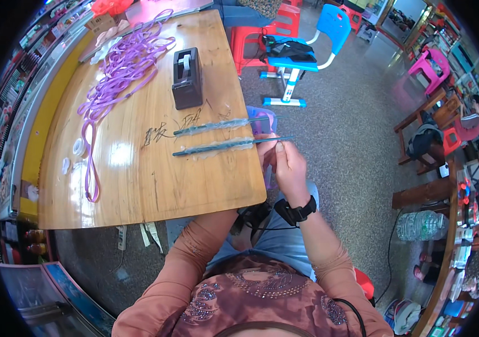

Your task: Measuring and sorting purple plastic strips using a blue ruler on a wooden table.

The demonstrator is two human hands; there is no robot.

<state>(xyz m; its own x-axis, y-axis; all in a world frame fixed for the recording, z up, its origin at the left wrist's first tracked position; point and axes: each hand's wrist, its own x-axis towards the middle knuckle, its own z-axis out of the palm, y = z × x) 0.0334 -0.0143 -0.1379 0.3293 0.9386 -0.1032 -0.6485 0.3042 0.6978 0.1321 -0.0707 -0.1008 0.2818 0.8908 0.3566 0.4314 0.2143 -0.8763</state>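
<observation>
We have two taped rods laid on the table; our right hand pinches the nearer rod's end (left hand hidden); purple strips lie unused.

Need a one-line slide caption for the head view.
Right hand pinches a taped rod at the table edge, tape dispenser behind.

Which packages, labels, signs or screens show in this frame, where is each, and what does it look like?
Handwriting on the table: dark marks on the wood, beside the tape dispenser.
Shelf packages: far left edge, small, multicoloured, blurred.
Water bottle pack: right, on the floor, clear plastic.
No screens are visible.
</observation>
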